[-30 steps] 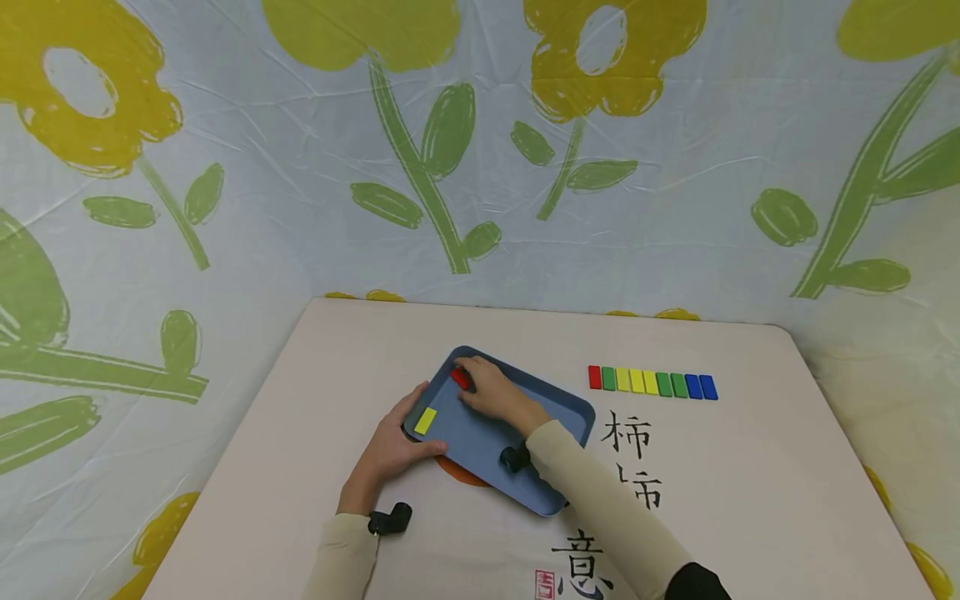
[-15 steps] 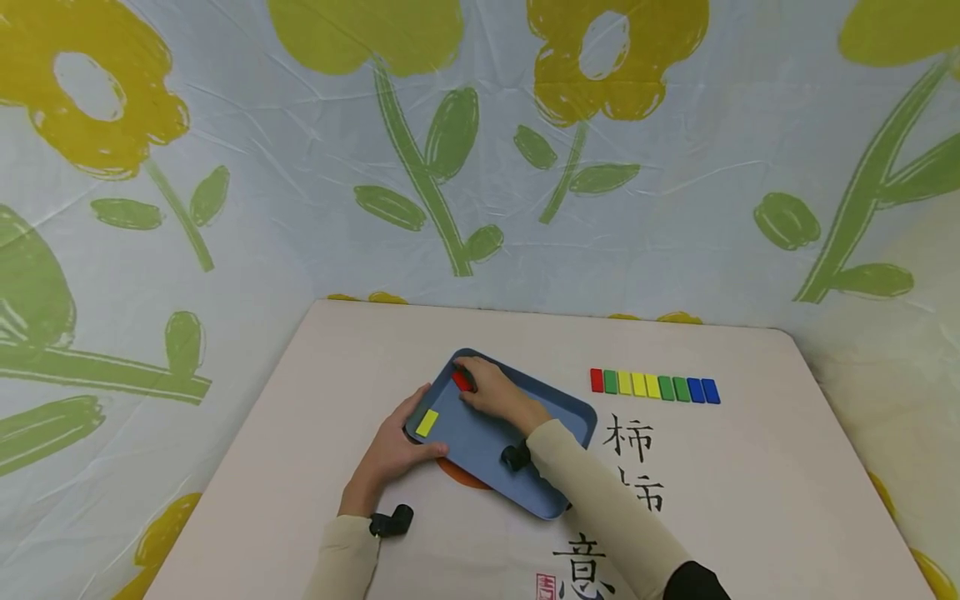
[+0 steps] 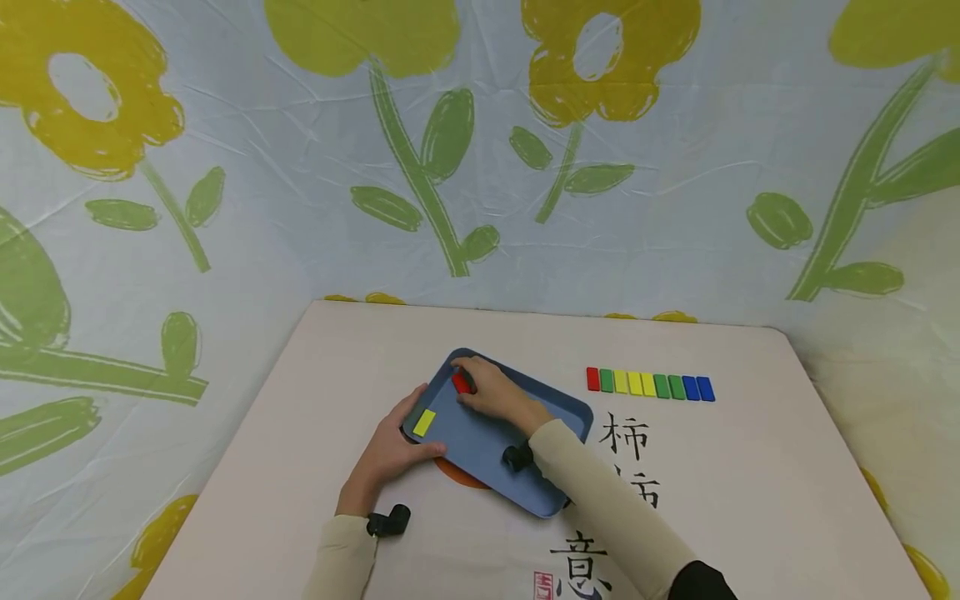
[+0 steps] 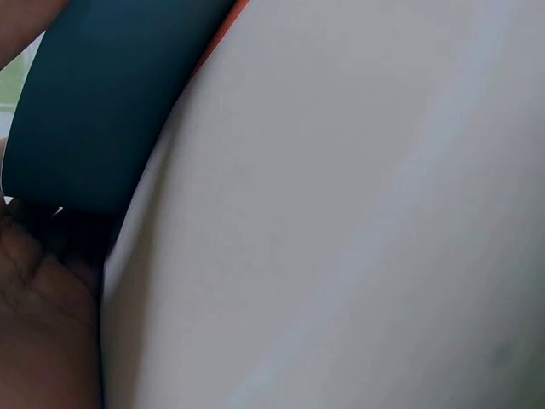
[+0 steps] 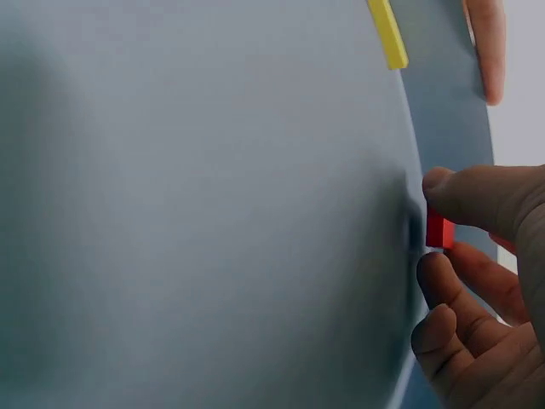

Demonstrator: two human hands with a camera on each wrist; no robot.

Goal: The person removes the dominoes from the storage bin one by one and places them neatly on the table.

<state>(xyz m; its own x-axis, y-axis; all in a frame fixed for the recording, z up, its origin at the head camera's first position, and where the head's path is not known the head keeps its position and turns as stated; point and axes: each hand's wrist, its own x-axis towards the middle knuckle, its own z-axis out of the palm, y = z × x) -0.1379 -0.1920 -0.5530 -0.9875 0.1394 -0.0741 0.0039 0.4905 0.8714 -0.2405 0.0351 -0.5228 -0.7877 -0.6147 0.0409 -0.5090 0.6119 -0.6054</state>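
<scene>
Tilted across the table in the head view lies a blue rectangular tray [image 3: 480,442]. My left hand [image 3: 390,454] grips its left corner, thumb at the near rim and fingers along the left side. In the left wrist view the tray's outer wall [image 4: 106,102] sits against that hand. My right hand [image 3: 495,392] is inside the tray's far left part, pinching a small red block [image 3: 460,383]. The right wrist view shows the red block [image 5: 439,230] between thumb and fingertips beside the tray wall. A yellow block [image 3: 424,422] lies in the tray near my left hand.
A row of red, green, yellow and blue blocks [image 3: 649,384] lies on the table to the right of the tray. Black characters [image 3: 628,435] and a red seal mark [image 3: 543,585] are printed on the tabletop, and an orange patch [image 3: 459,475] shows beneath the tray.
Nearly everything stays as it was; the whole head view shifts slightly. Both hands keep their places on the tray and the red block.
</scene>
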